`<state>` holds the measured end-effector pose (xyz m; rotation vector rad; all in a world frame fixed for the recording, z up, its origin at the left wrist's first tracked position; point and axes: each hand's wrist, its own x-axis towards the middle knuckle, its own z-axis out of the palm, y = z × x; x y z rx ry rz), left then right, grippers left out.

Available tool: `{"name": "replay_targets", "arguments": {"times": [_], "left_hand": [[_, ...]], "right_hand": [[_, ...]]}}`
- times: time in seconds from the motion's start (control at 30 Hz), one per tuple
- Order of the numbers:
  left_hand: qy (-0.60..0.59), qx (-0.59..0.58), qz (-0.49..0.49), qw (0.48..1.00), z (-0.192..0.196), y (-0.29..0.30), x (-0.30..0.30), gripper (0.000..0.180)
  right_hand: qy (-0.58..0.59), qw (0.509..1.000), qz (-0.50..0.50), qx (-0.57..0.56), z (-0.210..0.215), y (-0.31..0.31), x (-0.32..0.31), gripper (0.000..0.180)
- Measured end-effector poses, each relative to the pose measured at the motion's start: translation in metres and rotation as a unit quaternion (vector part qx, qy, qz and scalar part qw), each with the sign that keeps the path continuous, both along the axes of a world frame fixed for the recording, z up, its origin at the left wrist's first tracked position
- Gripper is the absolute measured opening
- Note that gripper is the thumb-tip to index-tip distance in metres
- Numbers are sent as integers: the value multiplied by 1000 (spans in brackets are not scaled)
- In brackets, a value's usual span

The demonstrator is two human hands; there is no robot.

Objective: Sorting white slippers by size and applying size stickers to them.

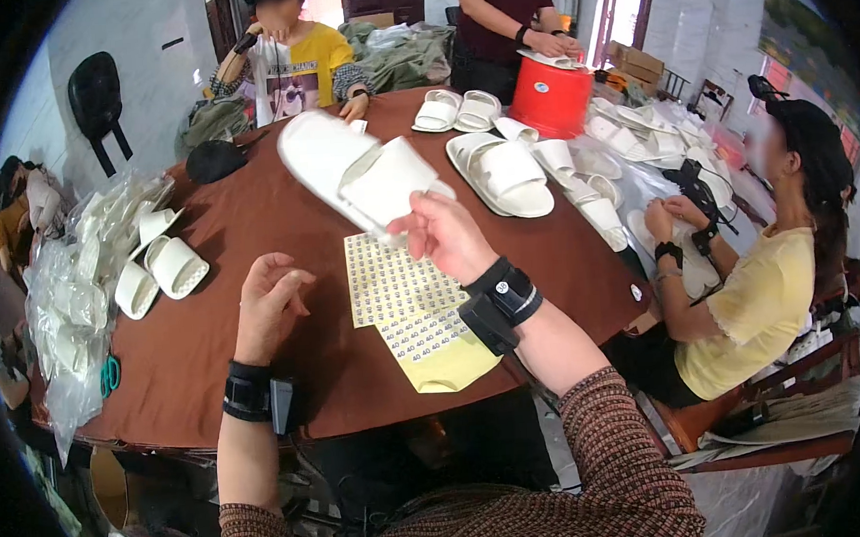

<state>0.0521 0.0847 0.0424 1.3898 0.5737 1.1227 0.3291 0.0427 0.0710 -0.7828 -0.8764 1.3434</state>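
My right hand [445,237] pinches the heel end of a white slipper [322,157], raised above the brown-covered table with its broad strap showing. The slipper is slightly blurred, and more white shows at the strap's right edge. Beneath it lies a pale sheet of small labels [378,289] in rows. A second label sheet [424,332], with a bare yellow lower part, overlaps it nearer to me. My left hand [273,306] hovers left of the sheets, fingers loosely bent and apart, with nothing visible in them.
White slippers [505,175] lie at the right and far side, and another pair [163,273] at left beside plastic-bagged slippers [80,277]. Green-handled scissors [111,376] rest near the left edge. A red bucket [549,97] stands far right. Co-workers sit or stand around the table [231,366].
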Motion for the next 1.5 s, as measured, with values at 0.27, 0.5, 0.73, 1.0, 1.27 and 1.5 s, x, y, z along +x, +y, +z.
{"name": "replay_targets", "arguments": {"times": [0.27, 0.5, 0.73, 1.0, 1.27, 1.5], "left_hand": [[17, -21, 7, 1000, 1, -3, -3, 10], [35, -30, 19, 999, 6, -4, -3, 10], [49, -29, 43, 997, 0, 1, -9, 11], [98, -1, 41, 994, 7, -2, -8, 15], [37, -32, 63, 997, -1, 9, -18, 12], [9, 4, 235, 972, 26, 26, -39, 20]], "right_hand": [[-32, 931, -349, 105, 15, 3, 58, 23], [-28, 921, -360, 143, 10, 11, 91, 28], [-79, 913, -382, 120, -10, 29, 119, 33], [-141, 886, -432, 95, -8, 20, 122, 14], [-162, 889, -424, 61, -12, 22, 122, 23], [-95, 897, -429, 53, -18, 22, 140, 30]]}}
